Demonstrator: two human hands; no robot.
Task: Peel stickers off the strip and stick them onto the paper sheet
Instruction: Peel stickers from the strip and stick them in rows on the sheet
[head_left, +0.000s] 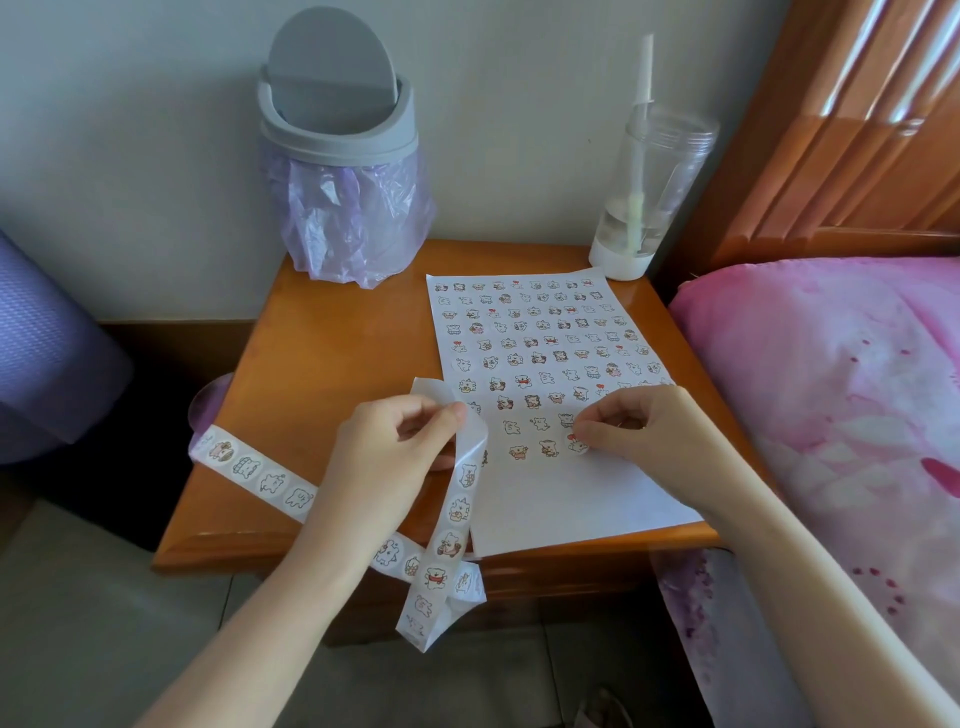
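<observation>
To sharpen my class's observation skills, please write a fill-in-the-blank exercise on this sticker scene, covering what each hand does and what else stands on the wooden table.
The left hand pinches the sticker strip, while the right hand holds a ____ down on the paper sheet.
The grey bin is lined with a ____ plastic bag.
A ____ stands inside the clear bottle.
Missing words: sticker; purple; straw.
</observation>
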